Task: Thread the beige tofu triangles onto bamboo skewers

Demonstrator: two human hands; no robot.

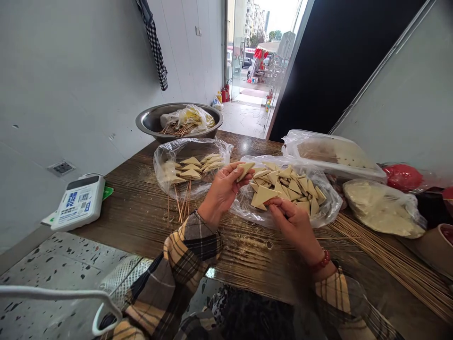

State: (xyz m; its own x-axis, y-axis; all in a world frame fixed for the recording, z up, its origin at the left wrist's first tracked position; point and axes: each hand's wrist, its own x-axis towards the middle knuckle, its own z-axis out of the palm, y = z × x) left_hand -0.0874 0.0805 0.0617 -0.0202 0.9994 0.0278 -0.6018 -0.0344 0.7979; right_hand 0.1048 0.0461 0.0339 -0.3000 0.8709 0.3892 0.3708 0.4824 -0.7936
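My left hand (223,186) is closed, pinching a pale triangular tofu piece (245,171) between thumb and fingers. Lower and to the right, my right hand (290,222) grips the edge of another tofu triangle (265,194). Whether a skewer is also in either hand, I cannot tell. Behind and beneath both hands lies an open clear plastic bag (332,208) heaped with loose tofu triangles (293,186). To the left, a second clear bag (163,156) holds tofu triangles (191,167) on bamboo skewers (182,205), whose sticks point toward me.
A steel basin (145,123) with bagged skewers stands at the table's far left. Long bamboo skewers (385,257) lie along the right side, near a bag of pale food (382,208) and a covered tray (339,158). A white device (79,200) sits at the left edge.
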